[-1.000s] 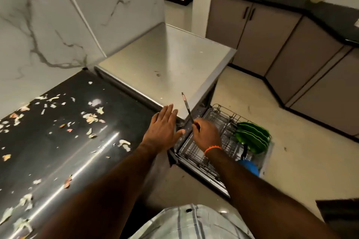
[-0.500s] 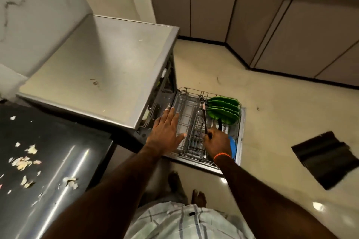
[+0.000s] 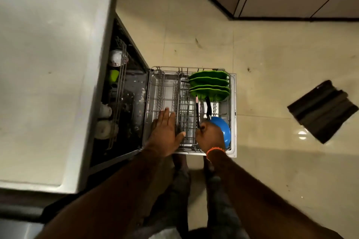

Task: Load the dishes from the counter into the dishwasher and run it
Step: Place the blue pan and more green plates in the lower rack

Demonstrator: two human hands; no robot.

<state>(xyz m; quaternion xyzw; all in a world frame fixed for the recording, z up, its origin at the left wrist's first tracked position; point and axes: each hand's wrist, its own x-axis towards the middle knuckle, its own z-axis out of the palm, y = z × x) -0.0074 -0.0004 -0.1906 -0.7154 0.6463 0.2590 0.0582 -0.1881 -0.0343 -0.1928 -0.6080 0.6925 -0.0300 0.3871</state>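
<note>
dishwasher rack (image 3: 167, 91), gray wire grid, holds ribbed green plates (image 3: 208, 87); right hand (image 3: 210, 137) grip clamped on thin dark knife (image 3: 197, 112); left hand (image 3: 165, 132) flat, fingers spread.

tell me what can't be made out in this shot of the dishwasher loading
All in the head view:
- Utensil: its lower end sits inside the right hand, and blur hides what kind it is.
- Blue bowl: part is covered by the right hand.
- Upper rack: mostly under the dishwasher top; the cups there are dark and blurred.
- Rack floor beneath the left hand: hidden by the hand.
</note>
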